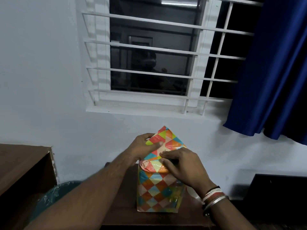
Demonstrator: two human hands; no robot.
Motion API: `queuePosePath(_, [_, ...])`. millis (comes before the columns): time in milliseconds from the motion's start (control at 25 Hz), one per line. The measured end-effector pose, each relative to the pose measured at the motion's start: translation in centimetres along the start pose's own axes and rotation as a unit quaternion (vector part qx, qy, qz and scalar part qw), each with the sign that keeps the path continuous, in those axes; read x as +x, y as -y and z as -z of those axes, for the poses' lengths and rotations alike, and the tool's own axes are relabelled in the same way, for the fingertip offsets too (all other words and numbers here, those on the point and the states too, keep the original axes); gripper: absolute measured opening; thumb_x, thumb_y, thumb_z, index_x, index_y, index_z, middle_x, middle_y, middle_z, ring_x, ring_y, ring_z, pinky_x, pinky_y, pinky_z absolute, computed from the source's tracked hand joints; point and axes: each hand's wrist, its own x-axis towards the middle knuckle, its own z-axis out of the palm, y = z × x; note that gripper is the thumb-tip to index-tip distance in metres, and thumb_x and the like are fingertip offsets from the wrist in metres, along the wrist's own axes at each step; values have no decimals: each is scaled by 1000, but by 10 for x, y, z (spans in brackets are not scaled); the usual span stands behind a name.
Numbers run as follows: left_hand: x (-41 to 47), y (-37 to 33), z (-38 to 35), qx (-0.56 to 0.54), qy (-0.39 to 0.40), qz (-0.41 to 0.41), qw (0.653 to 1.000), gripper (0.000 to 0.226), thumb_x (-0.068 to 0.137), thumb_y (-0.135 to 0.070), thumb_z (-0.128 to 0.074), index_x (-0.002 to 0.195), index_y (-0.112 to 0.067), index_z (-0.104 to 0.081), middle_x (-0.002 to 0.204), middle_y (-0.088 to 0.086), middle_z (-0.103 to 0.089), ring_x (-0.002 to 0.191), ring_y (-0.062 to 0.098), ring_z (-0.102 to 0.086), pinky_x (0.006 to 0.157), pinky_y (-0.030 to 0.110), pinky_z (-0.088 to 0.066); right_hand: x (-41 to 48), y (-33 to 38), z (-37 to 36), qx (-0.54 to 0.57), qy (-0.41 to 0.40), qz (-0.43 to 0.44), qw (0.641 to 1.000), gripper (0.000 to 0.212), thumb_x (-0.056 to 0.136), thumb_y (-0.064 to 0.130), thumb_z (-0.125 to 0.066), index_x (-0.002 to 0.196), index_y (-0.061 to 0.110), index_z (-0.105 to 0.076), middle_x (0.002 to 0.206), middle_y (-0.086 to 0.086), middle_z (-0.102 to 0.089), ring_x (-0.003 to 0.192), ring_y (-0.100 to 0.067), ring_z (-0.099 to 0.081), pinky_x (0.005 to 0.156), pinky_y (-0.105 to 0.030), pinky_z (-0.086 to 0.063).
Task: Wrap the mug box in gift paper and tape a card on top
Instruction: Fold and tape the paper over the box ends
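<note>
The mug box (157, 193) stands upright on a small brown table (123, 213), covered in gift paper with a bright diamond pattern. Above the box the paper's top flap (167, 140) rises into a point. My left hand (142, 146) grips the flap's left side, thumb across the front and fingers behind it. My right hand (182, 168) lies over the box's top right edge, with its fingertips pressing the folded paper down. No card or tape shows.
A brown cabinet (25, 163) stands at the left, with a bin lined in a green plastic bag (54, 195) beside it. A barred window (157, 55) and a blue curtain (274, 72) are behind. A dark object (279, 188) sits at right.
</note>
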Motion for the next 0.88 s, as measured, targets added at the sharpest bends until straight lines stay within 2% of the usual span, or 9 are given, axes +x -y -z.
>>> queuePosePath(80, [0,6,14,-20,13,16,1000,47,89,-37,-78,132,-20,-66,124,2,-72,103,19,-73,92,41,-61,4,0,1,10,5,-8,1000,34,97,56,-59,119,37,-76,117,23,-73,107,0,-64,81,0,-33])
queuePosePath(200, [-2,12,22,-25,-9,16,1000,38,91,-31,-76,124,-12,-73,120,5,-75,101,19,-74,92,41,-62,7,-1,1,27,11,-13,999,35,97,56,-59,119,36,-76,119,23,-72,108,0,-64,83,-1,-35])
queuePosePath(400, [3,-5,21,27,5,-8,1000,38,88,-37,-78,119,-15,-75,112,-1,-77,95,15,-76,79,31,-64,6,-3,-2,29,19,-22,999,39,97,60,-55,122,37,-75,121,24,-71,108,1,-63,86,-4,-39])
queuePosePath(520, [9,-12,19,73,-2,-29,997,36,88,-38,-78,116,-15,-75,110,1,-77,93,15,-76,83,36,-64,5,-2,-2,38,14,-26,999,39,97,59,-55,122,36,-75,122,24,-71,109,2,-63,84,0,-36])
queuePosePath(680, [13,-27,17,90,-5,-30,995,43,83,-42,-83,117,-18,-73,110,1,-76,93,18,-76,82,37,-65,6,-3,-5,36,5,-27,999,38,97,58,-56,122,36,-75,122,23,-71,109,-1,-64,82,-1,-36])
queuePosePath(800, [13,-35,15,84,-24,-44,995,41,88,-43,-78,122,-22,-70,119,4,-74,97,18,-75,83,40,-64,6,-3,-5,38,2,-23,999,38,97,57,-57,122,35,-75,122,22,-71,110,-1,-64,82,0,-36])
queuePosePath(880, [7,-32,9,37,-49,-49,997,51,87,-47,-77,133,-31,-60,131,1,-68,100,17,-72,80,37,-65,5,-4,-5,40,-6,-23,999,37,97,56,-58,122,35,-75,122,22,-71,110,-1,-65,83,-1,-37])
